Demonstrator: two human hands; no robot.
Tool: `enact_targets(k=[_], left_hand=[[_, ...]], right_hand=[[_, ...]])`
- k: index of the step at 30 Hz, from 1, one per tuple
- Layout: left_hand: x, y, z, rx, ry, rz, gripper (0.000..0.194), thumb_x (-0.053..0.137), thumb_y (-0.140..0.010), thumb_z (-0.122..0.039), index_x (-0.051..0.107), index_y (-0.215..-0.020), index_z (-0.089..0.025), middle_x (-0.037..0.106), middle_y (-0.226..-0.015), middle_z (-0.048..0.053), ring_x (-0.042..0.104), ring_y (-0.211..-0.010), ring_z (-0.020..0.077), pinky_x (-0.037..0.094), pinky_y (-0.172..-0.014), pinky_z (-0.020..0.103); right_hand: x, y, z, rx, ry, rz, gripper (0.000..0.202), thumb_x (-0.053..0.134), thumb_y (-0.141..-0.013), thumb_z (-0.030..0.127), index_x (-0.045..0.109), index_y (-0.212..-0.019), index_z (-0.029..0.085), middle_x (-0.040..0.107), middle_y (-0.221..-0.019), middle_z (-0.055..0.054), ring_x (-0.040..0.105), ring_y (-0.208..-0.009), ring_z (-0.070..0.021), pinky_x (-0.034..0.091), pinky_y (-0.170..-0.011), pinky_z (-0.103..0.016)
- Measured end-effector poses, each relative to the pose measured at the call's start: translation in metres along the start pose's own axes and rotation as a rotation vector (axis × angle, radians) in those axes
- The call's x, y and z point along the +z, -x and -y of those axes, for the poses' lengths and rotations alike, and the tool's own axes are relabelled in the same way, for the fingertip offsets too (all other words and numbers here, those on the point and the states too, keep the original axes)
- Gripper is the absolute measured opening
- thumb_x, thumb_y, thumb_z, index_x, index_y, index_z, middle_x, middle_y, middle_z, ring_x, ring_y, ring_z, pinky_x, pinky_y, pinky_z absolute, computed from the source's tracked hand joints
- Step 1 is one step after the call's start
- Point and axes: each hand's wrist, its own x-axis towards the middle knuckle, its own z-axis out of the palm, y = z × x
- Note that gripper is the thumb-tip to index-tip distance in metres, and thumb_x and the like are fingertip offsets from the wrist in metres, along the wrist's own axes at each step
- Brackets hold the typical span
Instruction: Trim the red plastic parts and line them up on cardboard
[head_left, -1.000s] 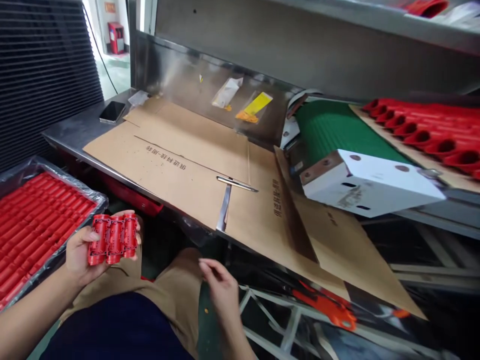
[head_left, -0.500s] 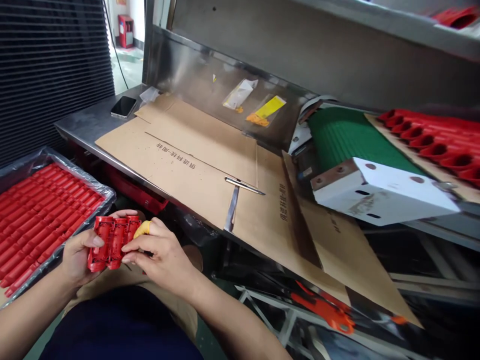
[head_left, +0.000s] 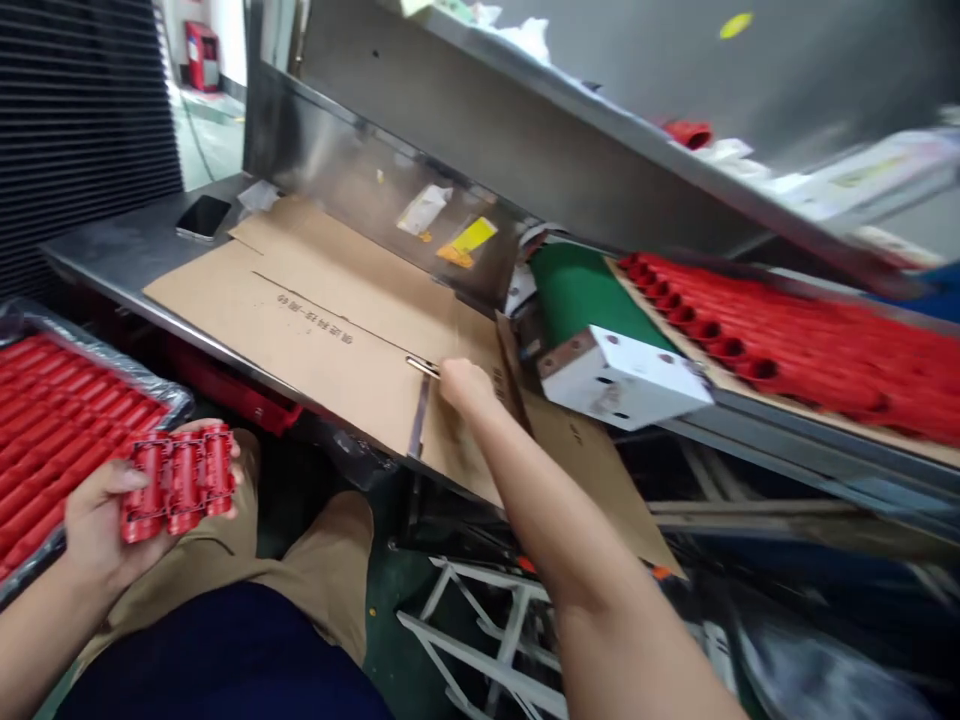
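Note:
My left hand (head_left: pixel 101 520) holds a red ribbed plastic part (head_left: pixel 184 480) of three joined tubes above my lap, its thumb on the near left tube. Out over the bench, my right hand (head_left: pixel 463 385) has its fingers closed round one end of a slim metal knife (head_left: pixel 421 366). The knife's other end points left over the cardboard sheet (head_left: pixel 330 370). A dark strip (head_left: pixel 418 420) runs down the cardboard just below the knife.
Red tubes fill a plastic-lined box (head_left: pixel 176 398) at the left. A phone (head_left: pixel 203 217) lies on the metal bench (head_left: pixel 112 250). At the right, a green conveyor belt (head_left: pixel 585 295) with a white bracket (head_left: pixel 622 380) stands beside rows of red parts (head_left: pixel 810 350).
My right hand has left the red part, reached forward and right, and taken hold of the metal knife. My left hand still holds the red part, now farther left. The view has shifted right.

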Motion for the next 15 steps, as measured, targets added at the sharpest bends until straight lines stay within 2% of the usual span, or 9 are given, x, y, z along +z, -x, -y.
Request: enact_targets(k=[3,5,6,8,9,10,12,14,15], left_hand=[[0.011,0.0,-0.003,0.009,0.02,0.118,0.082,0.066,-0.065,-0.022,0.062,-0.147,-0.012,0.084,-0.104,0.016,0.076,-0.109,0.0455,0.06,-0.097,0.065],[0.011,0.001,-0.004,-0.002,0.037,0.185,0.079,0.067,-0.068,-0.024,0.062,-0.146,-0.012,0.084,-0.104,0.016,0.075,-0.11,0.0456,0.059,-0.098,0.065],[0.011,0.002,-0.004,-0.011,0.049,0.207,0.077,0.067,-0.069,-0.025,0.062,-0.146,-0.012,0.084,-0.103,0.016,0.075,-0.111,0.0453,0.059,-0.1,0.065],[0.011,0.002,-0.004,-0.043,0.07,0.228,0.077,0.068,-0.072,-0.028,0.06,-0.146,-0.012,0.083,-0.103,0.015,0.074,-0.114,0.0443,0.057,-0.103,0.064],[0.011,0.002,-0.004,-0.063,0.074,0.235,0.077,0.067,-0.073,-0.028,0.059,-0.147,-0.012,0.083,-0.105,0.015,0.074,-0.114,0.0437,0.056,-0.104,0.063],[0.012,0.001,-0.003,-0.082,0.074,0.242,0.077,0.067,-0.073,-0.029,0.058,-0.148,-0.012,0.082,-0.108,0.015,0.074,-0.114,0.0432,0.056,-0.104,0.063],[0.013,0.0,-0.002,-0.108,0.058,0.261,0.078,0.065,-0.073,-0.028,0.057,-0.148,-0.011,0.081,-0.113,0.017,0.074,-0.112,0.043,0.056,-0.104,0.063],[0.015,0.0,-0.001,-0.121,0.039,0.278,0.075,0.064,-0.074,-0.028,0.058,-0.147,-0.009,0.08,-0.113,0.018,0.075,-0.109,0.0428,0.057,-0.102,0.062],[0.016,0.0,-0.001,-0.131,0.031,0.282,0.074,0.063,-0.074,-0.028,0.059,-0.145,-0.009,0.081,-0.112,0.019,0.076,-0.107,0.0425,0.058,-0.101,0.061]], right_hand=[[-0.002,0.0,-0.009,-0.01,-0.012,-0.045,0.016,0.07,-0.098,0.02,0.07,-0.108,0.007,0.072,-0.118,-0.019,0.073,-0.106,-0.0284,0.058,-0.096,-0.046],[-0.009,0.014,-0.013,-0.023,-0.033,-0.116,0.016,0.064,-0.096,0.013,0.068,-0.109,0.005,0.07,-0.117,-0.024,0.074,-0.105,-0.0311,0.057,-0.095,-0.046],[-0.012,0.026,-0.013,-0.042,-0.073,-0.17,0.016,0.061,-0.097,0.013,0.066,-0.111,0.006,0.071,-0.113,-0.022,0.075,-0.101,-0.0296,0.058,-0.092,-0.044],[-0.012,0.063,-0.004,-0.159,-0.285,-0.29,0.015,0.055,-0.101,0.018,0.062,-0.113,0.013,0.073,-0.094,-0.01,0.076,-0.084,-0.0224,0.062,-0.081,-0.036],[-0.008,0.086,0.005,-0.307,-0.577,-0.39,0.012,0.055,-0.102,0.02,0.061,-0.11,0.016,0.071,-0.083,-0.005,0.073,-0.069,-0.0189,0.062,-0.069,-0.032],[-0.003,0.11,0.017,-0.51,-0.893,-0.432,0.007,0.058,-0.101,0.022,0.063,-0.105,0.02,0.071,-0.079,-0.002,0.072,-0.062,-0.0173,0.062,-0.062,-0.031],[0.013,0.158,0.045,-0.828,-1.184,-0.349,0.009,0.067,-0.097,0.018,0.07,-0.103,0.024,0.076,-0.081,-0.003,0.076,-0.073,-0.0193,0.066,-0.069,-0.033],[0.029,0.196,0.072,-0.912,-1.292,-0.176,0.02,0.071,-0.096,0.015,0.076,-0.114,0.022,0.081,-0.097,-0.008,0.08,-0.087,-0.0231,0.068,-0.076,-0.037],[0.037,0.207,0.084,-0.905,-1.336,-0.096,0.027,0.069,-0.099,0.017,0.073,-0.126,0.018,0.082,-0.098,-0.008,0.08,-0.083,-0.0218,0.069,-0.071,-0.034]])
